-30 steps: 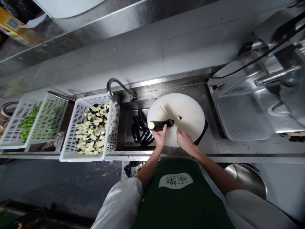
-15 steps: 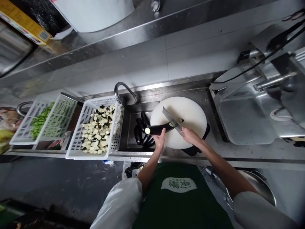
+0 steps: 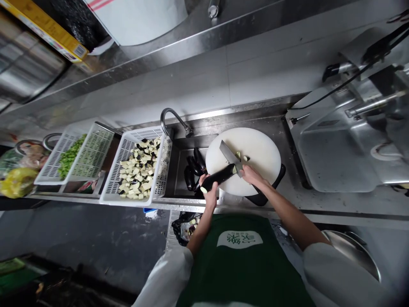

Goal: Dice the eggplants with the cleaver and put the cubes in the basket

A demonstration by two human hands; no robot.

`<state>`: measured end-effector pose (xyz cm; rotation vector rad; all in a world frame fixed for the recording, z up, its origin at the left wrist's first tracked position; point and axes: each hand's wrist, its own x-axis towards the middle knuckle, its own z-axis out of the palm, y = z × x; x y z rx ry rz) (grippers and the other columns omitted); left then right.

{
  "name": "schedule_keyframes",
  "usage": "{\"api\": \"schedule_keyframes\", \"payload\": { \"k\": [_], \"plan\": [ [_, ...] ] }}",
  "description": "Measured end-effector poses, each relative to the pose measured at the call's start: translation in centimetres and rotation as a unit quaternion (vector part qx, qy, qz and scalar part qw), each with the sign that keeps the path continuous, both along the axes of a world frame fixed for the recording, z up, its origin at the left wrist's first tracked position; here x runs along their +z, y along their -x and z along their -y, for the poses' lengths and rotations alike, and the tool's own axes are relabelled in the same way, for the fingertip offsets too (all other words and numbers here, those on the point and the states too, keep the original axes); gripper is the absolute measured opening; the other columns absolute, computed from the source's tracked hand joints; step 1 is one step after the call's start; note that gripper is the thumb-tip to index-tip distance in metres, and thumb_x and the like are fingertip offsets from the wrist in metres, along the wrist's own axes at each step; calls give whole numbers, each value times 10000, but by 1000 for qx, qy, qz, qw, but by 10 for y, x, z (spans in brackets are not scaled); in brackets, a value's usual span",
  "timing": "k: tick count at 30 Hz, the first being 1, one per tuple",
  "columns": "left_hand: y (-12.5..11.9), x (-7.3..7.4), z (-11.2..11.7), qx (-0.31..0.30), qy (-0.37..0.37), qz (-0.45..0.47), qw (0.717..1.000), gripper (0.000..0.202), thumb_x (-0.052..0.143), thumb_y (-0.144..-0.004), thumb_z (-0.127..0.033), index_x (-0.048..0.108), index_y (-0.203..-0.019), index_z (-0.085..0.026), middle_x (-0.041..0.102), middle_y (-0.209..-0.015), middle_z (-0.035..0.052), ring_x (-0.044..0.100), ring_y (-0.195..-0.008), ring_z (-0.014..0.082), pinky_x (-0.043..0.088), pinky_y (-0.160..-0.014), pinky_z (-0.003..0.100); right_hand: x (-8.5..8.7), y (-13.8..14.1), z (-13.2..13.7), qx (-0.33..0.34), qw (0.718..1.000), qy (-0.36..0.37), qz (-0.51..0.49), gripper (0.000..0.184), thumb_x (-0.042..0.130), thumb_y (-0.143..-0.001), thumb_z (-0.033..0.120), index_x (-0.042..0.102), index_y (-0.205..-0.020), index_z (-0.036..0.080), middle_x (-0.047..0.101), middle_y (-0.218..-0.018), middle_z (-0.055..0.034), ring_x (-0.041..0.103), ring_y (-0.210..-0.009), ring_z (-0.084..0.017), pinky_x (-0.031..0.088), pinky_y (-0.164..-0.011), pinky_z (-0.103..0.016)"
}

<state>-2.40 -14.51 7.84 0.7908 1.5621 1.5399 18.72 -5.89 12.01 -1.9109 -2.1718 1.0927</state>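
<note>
My left hand (image 3: 209, 190) is closed around the near end of a long dark eggplant (image 3: 220, 176), whose two cut ends show pale flesh. The eggplant slants over the left front of a round white cutting board (image 3: 262, 147). In my right hand (image 3: 252, 176) is the handle of a cleaver (image 3: 229, 153), its broad blade pointing to the far left beside the eggplant's far end. Two small cut eggplant pieces (image 3: 246, 158) lie on the board behind the blade. Several whole eggplants (image 3: 189, 178) rest in the sink left of the board.
A white basket (image 3: 107, 187) of eggplant chunks stands left of the sink, under a curved faucet (image 3: 163, 113). Farther left is a basket of chopped greens (image 3: 70, 157). A metal slicing machine (image 3: 338, 157) occupies the right. Below the counter hangs a black bag (image 3: 180, 228) with scraps.
The eggplant has turned, its far end tilting up and away while my left hand shifted to its near end. A second cut piece now lies on the board. The view has shifted slightly.
</note>
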Motion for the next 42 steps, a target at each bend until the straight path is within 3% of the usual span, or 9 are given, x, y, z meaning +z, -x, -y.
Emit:
{"api": "schedule_keyframes", "payload": {
  "k": [4,9,15,20,25,31,34,37,42],
  "plan": [
    [35,-3,11,35,9,64,997,709,834,-710,-629,556,-1212,-213,596,-1301,115,664,-1142,252,647,-852,397,-5,-11,-6,-10,1000,10,-3,334,389,-1069,297,620,-1137,65,716,-828,-82,575,-491,-101,410,-613,-235],
    [79,-19,18,-35,94,86,991,661,955,-542,-544,657,-995,-166,648,-1087,64,697,-897,201,659,-717,364,-10,-24,-10,-33,998,44,-16,303,455,-1044,304,639,-1148,88,712,-740,-49,609,-521,-135,414,-603,-234],
    [96,-16,15,-157,166,56,972,756,985,-550,-467,705,-1180,-155,719,-914,65,680,-626,164,534,-486,250,0,-20,10,-45,995,-50,78,282,445,-1046,284,655,-1140,121,753,-1057,-182,719,-980,-260,435,-738,-274],
    [101,-6,-7,-146,149,89,974,815,957,-571,-551,688,-1219,-137,719,-876,62,642,-581,143,551,-563,289,1,-45,24,-138,989,-56,13,279,478,-1032,365,641,-1061,141,740,-898,-144,715,-806,-234,451,-669,-270],
    [73,-2,-74,-92,-23,-154,984,648,860,-748,-432,665,-1313,-182,661,-1162,100,671,-1036,216,542,-1007,368,-23,-99,48,-309,932,-9,-190,266,538,-981,441,558,-875,197,553,-554,26,515,-426,-132,396,-463,-246],
    [30,-17,-137,-229,-130,-458,849,518,612,-865,-108,688,-1354,-261,528,-1456,142,432,-1374,353,320,-1198,575,-63,-154,93,-334,913,25,-233,438,672,-843,612,489,-715,235,537,-479,24,525,-399,-147,437,-430,-267],
    [16,-31,-128,-295,-154,-509,794,431,581,-893,-151,702,-1296,-242,541,-1439,136,392,-1407,375,300,-1199,634,-78,-167,106,-373,894,52,-244,480,724,-770,658,510,-718,231,584,-499,2,569,-421,-172,466,-438,-281],
    [-7,-47,-103,-350,-201,-489,773,363,483,-975,-214,666,-1289,-203,557,-1388,143,428,-1413,313,369,-1204,556,-85,-171,102,-391,895,54,-207,451,724,-784,631,547,-718,222,617,-516,-28,608,-455,-190,484,-470,-286],
    [-66,-66,-79,-237,-108,-454,852,538,445,-1033,-333,404,-1530,-132,398,-1553,219,341,-1496,344,344,-1229,581,-83,-171,69,-300,952,-12,-64,457,618,-907,556,542,-597,228,558,-449,-28,634,-508,-195,482,-584,-271]
  ]
}}
